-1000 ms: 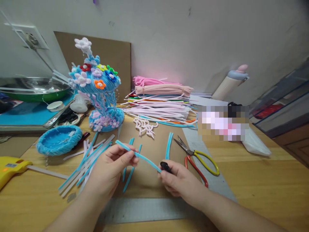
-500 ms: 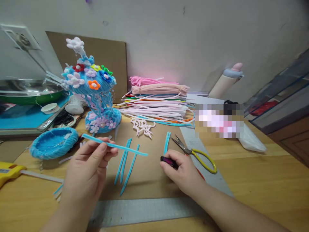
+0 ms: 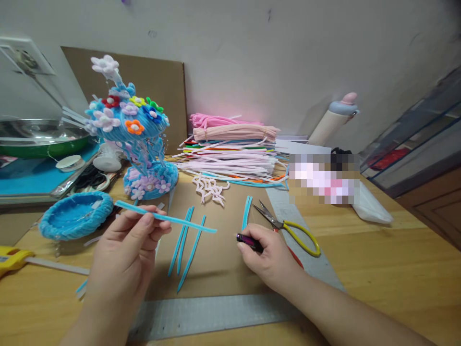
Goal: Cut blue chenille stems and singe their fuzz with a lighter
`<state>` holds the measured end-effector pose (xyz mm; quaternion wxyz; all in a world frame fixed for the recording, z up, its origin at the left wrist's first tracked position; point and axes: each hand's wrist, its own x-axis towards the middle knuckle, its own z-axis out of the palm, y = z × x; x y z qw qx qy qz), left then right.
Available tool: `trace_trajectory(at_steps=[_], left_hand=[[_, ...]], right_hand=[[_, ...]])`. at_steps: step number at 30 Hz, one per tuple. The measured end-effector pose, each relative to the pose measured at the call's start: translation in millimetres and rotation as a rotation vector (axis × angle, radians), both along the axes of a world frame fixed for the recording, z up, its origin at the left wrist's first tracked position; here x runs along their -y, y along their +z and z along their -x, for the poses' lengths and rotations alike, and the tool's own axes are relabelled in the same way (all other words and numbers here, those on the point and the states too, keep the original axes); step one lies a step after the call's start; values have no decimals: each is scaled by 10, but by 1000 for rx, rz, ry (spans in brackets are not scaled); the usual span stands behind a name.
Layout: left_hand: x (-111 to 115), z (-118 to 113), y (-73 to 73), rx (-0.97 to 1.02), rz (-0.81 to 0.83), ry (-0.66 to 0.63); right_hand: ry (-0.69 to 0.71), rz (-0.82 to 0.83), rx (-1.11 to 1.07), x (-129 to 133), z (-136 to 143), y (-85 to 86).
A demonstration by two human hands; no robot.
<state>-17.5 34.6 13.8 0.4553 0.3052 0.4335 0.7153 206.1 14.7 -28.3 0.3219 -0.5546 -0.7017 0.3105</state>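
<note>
The left grip [image 3: 131, 245] is clamped on a light-blue fuzzy strip [image 3: 185, 223]; one end of the strip projects beyond this grip to the upper left, while the free part extends toward the right and ends short of the right grip [image 3: 265, 250]. The right grip is wrapped around a small dark object [image 3: 249, 241] with a purple patch, the exposed end pointing left. Between the two grips, three similar blue strips [image 3: 192, 252] lie on a sheet of brown cardboard [image 3: 223, 276], and two further strips [image 3: 247, 212] lie just beyond the right grip. Pliers [image 3: 300, 240] with one yellow and one red handle rest beyond and to the right of the right grip, the red handle partly hidden. Ahead of both grips are bent pale-pink pieces [image 3: 210, 191], with a stack of bundled strips [image 3: 234, 144] behind them. On the tabletop [image 3: 392, 269], left of the left grip, sits a blue bowl-shaped piece [image 3: 75, 216]; farther beyond that grip stands a blue ornament [image 3: 124, 127] with coloured flowers
</note>
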Motion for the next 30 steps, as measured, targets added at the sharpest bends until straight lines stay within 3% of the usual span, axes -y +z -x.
trace_trajectory(at_steps=[6,11,30], left_hand=[[-10,-2,3,-5,18,-3],[-12,-3,-1,-7,10,-6],[2,29,-1,0,-10,-40]], right_hand=[[54,-1,1,15,30,19],[7,-9,16,1,22,-2],[30,23,24,10,30,27]])
